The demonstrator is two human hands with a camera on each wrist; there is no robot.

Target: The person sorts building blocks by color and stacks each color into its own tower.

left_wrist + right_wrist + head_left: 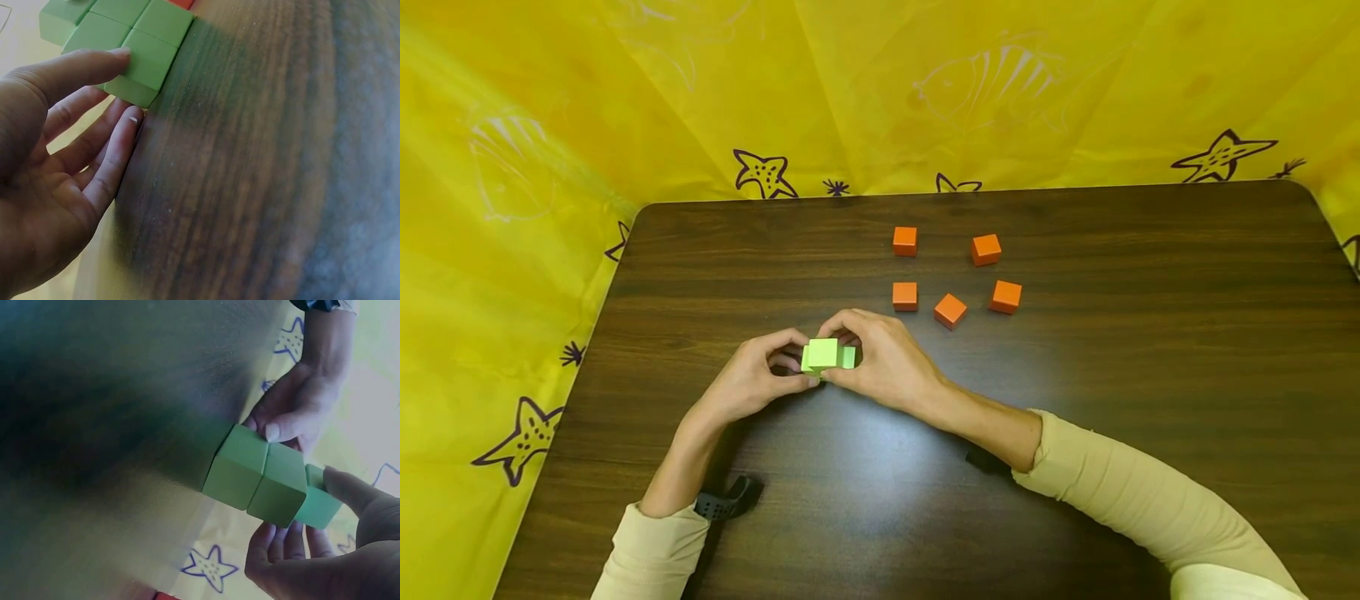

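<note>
Light green cubes (147, 56) stand together in a small stack on the table, two layers showing in the left wrist view. One more green cube (823, 352) sits on top. My left hand (748, 379) holds the lower cubes from the left, its thumb on the near face and the fingers behind. From the right, my right hand (887, 358) pinches the top cube (320, 503) between thumb and fingers. Part of the stack's far side is hidden by the hands.
Several orange cubes (951, 311) lie apart from each other beyond my right hand on the dark wooden table (1112, 333). A yellow cloth (880, 100) with sea-animal drawings hangs behind and to the left. A black band (728, 498) is on the left wrist.
</note>
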